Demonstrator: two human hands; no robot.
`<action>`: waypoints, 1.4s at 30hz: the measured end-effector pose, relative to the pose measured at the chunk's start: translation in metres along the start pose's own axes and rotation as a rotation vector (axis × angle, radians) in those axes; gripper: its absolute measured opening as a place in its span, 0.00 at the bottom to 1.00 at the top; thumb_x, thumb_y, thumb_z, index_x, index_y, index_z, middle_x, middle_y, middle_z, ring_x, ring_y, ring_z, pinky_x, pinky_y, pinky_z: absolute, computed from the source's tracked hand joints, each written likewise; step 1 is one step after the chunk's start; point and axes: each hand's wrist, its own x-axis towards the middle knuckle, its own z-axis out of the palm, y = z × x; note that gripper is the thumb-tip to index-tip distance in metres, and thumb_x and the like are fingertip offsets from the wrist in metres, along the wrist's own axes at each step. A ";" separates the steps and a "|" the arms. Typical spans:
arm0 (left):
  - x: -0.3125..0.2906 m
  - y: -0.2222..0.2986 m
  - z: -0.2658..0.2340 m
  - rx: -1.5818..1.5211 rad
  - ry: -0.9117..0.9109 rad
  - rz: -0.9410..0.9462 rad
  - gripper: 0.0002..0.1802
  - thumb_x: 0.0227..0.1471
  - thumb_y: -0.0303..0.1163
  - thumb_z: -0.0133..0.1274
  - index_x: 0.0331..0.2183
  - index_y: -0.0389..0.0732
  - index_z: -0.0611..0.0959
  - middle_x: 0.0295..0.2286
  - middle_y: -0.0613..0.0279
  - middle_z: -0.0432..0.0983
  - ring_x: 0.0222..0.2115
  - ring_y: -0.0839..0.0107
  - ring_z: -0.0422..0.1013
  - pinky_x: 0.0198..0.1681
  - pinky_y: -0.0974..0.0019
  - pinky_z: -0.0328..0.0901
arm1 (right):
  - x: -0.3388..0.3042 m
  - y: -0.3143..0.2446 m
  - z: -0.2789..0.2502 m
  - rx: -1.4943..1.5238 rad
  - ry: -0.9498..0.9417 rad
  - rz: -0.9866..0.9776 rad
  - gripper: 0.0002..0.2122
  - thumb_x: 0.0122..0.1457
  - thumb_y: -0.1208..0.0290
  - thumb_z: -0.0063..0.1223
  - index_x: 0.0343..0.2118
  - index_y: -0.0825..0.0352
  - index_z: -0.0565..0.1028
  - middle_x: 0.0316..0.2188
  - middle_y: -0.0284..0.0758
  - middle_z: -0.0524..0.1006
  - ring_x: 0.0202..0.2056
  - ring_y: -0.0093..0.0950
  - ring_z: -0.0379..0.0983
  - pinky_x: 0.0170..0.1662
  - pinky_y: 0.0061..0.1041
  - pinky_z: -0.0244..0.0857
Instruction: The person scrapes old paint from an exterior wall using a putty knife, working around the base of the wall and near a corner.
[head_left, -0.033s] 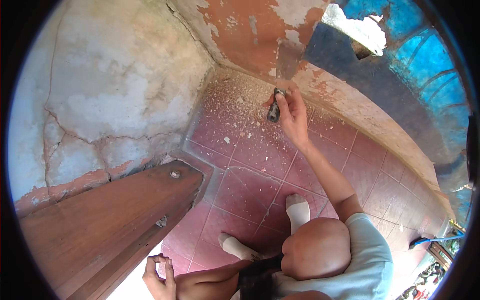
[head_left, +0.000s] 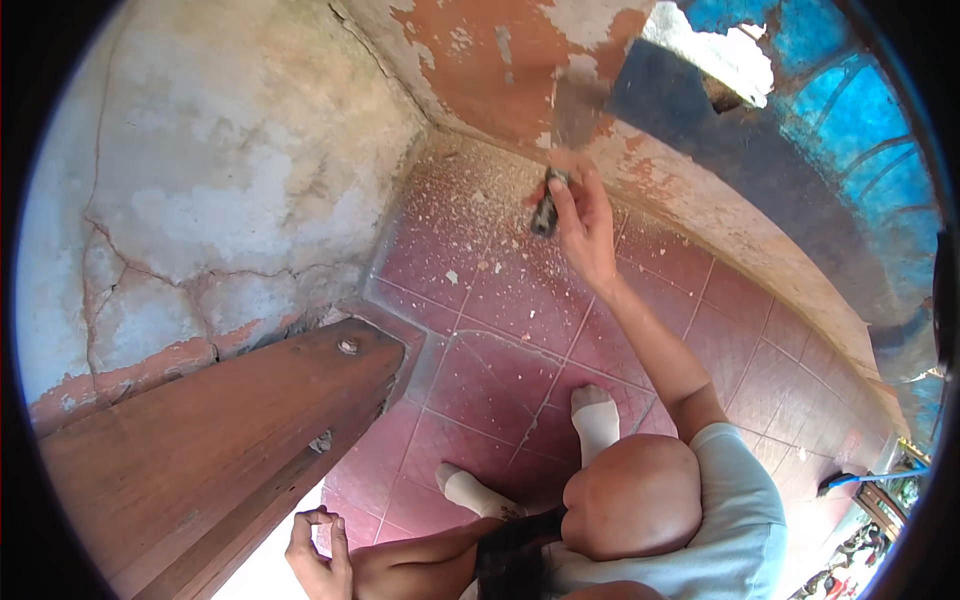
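In my right hand (head_left: 585,225) is a paint scraper, its dark, worn handle (head_left: 545,205) wrapped by my fingers. The wide flat blade (head_left: 578,108) lies up against the peeling orange-painted wall (head_left: 480,60); it is a little blurred. Down at the lower left, my left hand (head_left: 320,560) hangs near my knee. Its fingers curl loosely with a gap to the thumb, and nothing shows in them. Pale paint flakes (head_left: 490,200) are scattered over the red floor tiles (head_left: 490,385) below the scraper.
On the left runs a cracked whitish wall (head_left: 230,150), with a thick brown wooden beam (head_left: 230,410) in front. A blue-painted surface with a ragged hole (head_left: 720,50) curves along the right. My feet in pale socks (head_left: 597,418) rest on the tiles. A blue-handled tool (head_left: 850,480) lies far right.
My right hand and the scraper have shifted slightly, a little upward. The left hand stays where it was.
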 end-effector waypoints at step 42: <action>-0.013 -0.008 -0.010 -0.010 0.012 -0.012 0.09 0.54 0.29 0.52 0.33 0.32 0.76 0.29 0.54 0.76 0.33 0.65 0.69 0.42 0.66 0.63 | 0.005 -0.024 0.021 0.108 -0.002 -0.049 0.16 0.65 0.71 0.41 0.56 0.63 0.62 0.26 0.31 0.74 0.27 0.17 0.71 0.27 0.17 0.63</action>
